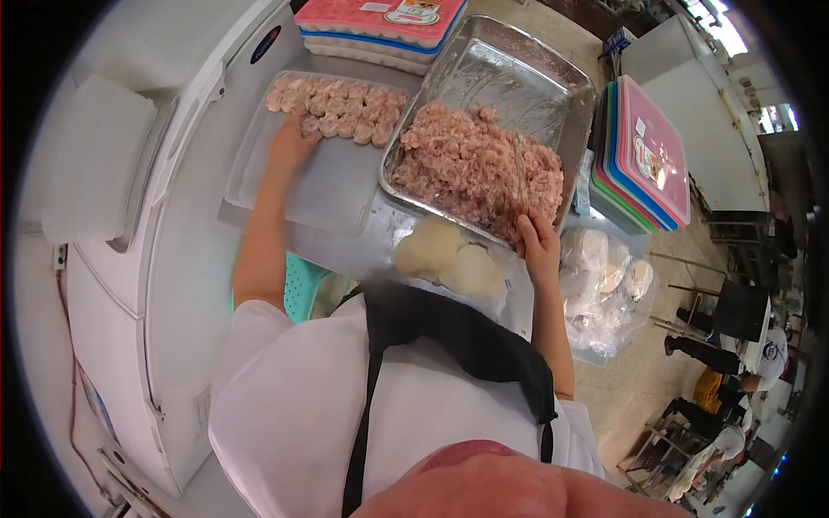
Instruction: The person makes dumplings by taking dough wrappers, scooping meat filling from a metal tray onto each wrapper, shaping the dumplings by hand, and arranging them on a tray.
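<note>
My left hand (295, 145) is at the near-left end of the rows of dumplings (358, 108), its fingertips closed around one small round dumpling (309, 127). These rows fill the far part of a translucent plastic tray (324, 194). A deep metal pan (501, 53) stands to the right, its near half heaped with ground meat filling (471, 155). At the pan's near right corner is my right hand (540, 246), its fingers pinching a thin, pale stick-like tool (521, 168) that lies in the filling. Stacked round dough wrappers (432, 249) lie in front of the pan.
Lidded trays with a red top (380, 22) are stacked at the back. Another pile of coloured lids (643, 155) stands right of the pan. Bagged wrappers (604, 285) lie by my right forearm. A white freezer (164, 250) borders the left; people (764, 358) work far right.
</note>
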The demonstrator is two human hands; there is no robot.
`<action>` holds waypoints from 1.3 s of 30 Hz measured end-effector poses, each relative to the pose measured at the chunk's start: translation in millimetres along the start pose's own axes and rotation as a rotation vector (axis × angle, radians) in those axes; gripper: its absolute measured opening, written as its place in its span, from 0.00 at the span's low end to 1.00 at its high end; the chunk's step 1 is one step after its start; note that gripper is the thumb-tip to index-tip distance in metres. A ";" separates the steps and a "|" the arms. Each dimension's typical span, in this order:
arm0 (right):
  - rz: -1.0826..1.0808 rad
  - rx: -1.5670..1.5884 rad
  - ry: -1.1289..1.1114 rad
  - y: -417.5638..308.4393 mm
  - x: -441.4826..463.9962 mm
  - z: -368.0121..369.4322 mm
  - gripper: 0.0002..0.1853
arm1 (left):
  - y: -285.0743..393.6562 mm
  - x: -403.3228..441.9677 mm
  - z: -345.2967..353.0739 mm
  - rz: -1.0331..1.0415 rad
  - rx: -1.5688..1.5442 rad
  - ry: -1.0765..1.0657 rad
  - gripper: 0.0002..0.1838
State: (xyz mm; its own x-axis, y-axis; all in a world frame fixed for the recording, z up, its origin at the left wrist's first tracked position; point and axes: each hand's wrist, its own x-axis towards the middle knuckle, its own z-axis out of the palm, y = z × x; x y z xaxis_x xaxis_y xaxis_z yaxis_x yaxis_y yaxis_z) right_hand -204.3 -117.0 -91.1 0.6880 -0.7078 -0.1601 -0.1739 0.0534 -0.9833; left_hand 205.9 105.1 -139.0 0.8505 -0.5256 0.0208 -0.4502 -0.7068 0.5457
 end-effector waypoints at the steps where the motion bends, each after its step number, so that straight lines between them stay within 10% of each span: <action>1: 0.006 0.000 -0.003 -0.3 0.2 -0.3 0.12 | 4.0 0.1 2.3 -0.009 0.015 -0.020 0.36; 10: 0.054 -0.288 -0.118 -10.5 3.5 -7.4 0.15 | -10.4 22.2 16.0 0.191 0.042 0.039 0.39; 13: -0.525 -0.845 -0.070 -23.0 1.0 -27.5 0.11 | -29.0 27.1 21.1 0.308 0.073 -0.007 0.35; 19: 0.004 -1.619 -0.205 -142.8 -24.9 -70.3 0.14 | 6.6 -14.7 -4.3 0.386 0.295 0.096 0.34; 22: -0.129 -1.832 -0.144 -125.4 -26.0 -54.0 0.15 | 87.3 -74.4 -33.9 0.555 -0.130 -0.054 0.26; 24: -0.693 -1.549 -0.134 -27.3 -7.6 -64.1 0.13 | 124.1 -110.5 -25.0 0.598 -0.363 -0.247 0.19; 28: -0.490 -1.628 -0.214 -43.4 -23.6 -9.7 0.09 | 138.8 -156.8 34.3 0.783 -0.342 -0.561 0.15; 39: -0.699 -1.574 -0.162 -36.8 -13.3 -0.9 0.08 | 114.7 -189.0 87.1 0.759 -0.459 -0.275 0.12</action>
State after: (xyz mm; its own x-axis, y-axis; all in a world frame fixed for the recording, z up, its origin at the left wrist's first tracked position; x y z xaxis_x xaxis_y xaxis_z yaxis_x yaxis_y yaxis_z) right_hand -207.7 -110.2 -52.6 0.9684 -0.2175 0.1225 -0.2338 -0.9621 0.1402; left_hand -30.2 82.1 -153.4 0.2514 -0.9060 0.3405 -0.6579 0.0981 0.7467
